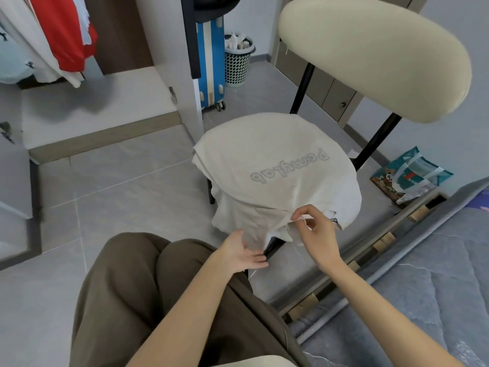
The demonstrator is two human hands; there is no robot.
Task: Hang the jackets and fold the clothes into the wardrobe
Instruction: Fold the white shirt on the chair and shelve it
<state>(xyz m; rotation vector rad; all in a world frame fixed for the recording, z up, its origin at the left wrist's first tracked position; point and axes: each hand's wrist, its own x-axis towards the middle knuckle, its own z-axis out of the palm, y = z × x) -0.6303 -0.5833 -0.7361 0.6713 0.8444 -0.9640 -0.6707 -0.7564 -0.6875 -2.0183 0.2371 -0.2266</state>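
Seated, knees in brown trousers (148, 287) close to the chair (370, 56).

Left hand (242, 254): released, fingers straight, lying against the hanging lower edge of the white T-shirt (272, 165), probably to steady or smooth it.

Right hand (316, 231): thumb and forefinger pinch a fold of the shirt's near edge, other fingers loosely curled. Looks like lifting a corner to start a fold.

The T-shirt is spread print-up over the round chair seat, edges drooping past it; the seat serves as the folding surface.

Grey quilted bed (423, 274) at right, printed bag (407, 176) on the floor beyond it.

Farther: blue suitcase (210, 62), mesh basket (238, 62).

The wardrobe (92, 107) stands open at left, red and white garments (66, 30) hanging inside. The shirt is not yet in it.
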